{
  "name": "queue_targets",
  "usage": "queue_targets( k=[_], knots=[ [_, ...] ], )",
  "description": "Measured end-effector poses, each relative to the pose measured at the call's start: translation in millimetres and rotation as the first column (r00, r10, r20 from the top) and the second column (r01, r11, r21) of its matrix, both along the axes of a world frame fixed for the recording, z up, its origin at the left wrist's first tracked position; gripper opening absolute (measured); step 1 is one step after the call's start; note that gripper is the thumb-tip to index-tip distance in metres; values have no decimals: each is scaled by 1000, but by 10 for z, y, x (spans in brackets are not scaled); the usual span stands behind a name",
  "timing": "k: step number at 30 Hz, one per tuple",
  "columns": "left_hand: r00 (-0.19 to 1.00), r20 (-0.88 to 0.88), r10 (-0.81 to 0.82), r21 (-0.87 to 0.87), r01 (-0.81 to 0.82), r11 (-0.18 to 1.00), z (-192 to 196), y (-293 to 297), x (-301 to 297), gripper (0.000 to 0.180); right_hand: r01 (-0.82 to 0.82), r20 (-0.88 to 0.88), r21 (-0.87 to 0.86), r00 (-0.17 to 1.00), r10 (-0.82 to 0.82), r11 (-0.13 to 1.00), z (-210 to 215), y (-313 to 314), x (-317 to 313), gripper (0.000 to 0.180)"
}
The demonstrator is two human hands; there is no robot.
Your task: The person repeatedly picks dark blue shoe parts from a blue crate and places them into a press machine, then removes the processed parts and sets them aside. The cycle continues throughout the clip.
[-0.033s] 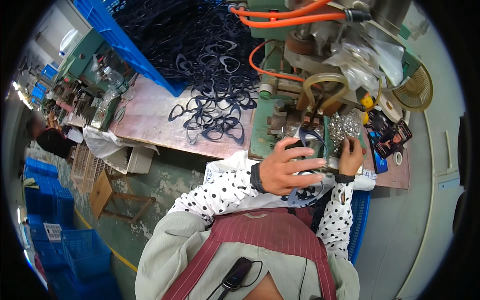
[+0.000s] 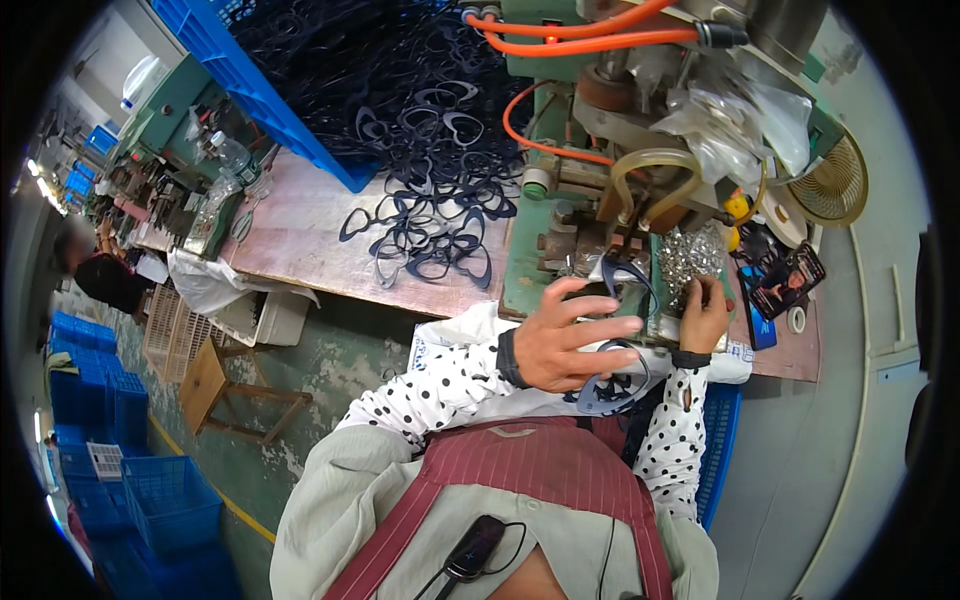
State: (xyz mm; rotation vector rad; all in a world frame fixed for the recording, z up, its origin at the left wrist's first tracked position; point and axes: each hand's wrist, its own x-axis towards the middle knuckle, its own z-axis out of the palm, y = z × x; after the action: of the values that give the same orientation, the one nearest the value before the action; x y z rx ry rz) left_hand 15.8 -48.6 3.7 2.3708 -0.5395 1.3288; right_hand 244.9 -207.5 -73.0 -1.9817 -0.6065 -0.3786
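My left hand [image 2: 570,345] lies over a dark eyeglass frame [image 2: 640,276] at the front of the green machine [image 2: 525,270], its fingers somewhat spread and curved onto the frame. The thumb and the grip underneath are hidden. Below that hand, several more dark frames [image 2: 605,400] sit near my lap. At the near edge of a heap of small shiny metal parts [image 2: 690,255], my right hand [image 2: 704,318] has its fingertips pinched together. Whatever is between them is too small to make out.
Several loose dark frames [image 2: 440,240] spill from a blue crate [image 2: 300,110] onto the table [image 2: 300,235]. A phone [image 2: 790,283] and tape roll [image 2: 796,320] lie at right. Orange hoses [image 2: 600,35] cross above. A wooden stool [image 2: 205,385] and blue baskets [image 2: 170,500] stand left.
My left hand has shifted very slightly left. The right hand stays by the metal parts with its fingers pinched, and the view has moved a little.
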Motion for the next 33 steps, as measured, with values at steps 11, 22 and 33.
queue_targets(
  k=[11, 22, 33],
  knots=[
    [373, -795, 478, -326, -928, 182, -979, 1381, -724, 41, 65, 65, -124, 996, -57, 990, 76, 3, -26, 10],
    [866, -500, 12, -858, -497, 126, -280, 1056, -626, 19, -80, -64, 83, 994, 85, 993, 221, 96, -64, 13],
    [966, -29, 257, -237, -257, 937, 219, 272, -141, 32, -396, -387, 420, 736, 555, 817, 1230, 429, -861, 30]
  ],
)
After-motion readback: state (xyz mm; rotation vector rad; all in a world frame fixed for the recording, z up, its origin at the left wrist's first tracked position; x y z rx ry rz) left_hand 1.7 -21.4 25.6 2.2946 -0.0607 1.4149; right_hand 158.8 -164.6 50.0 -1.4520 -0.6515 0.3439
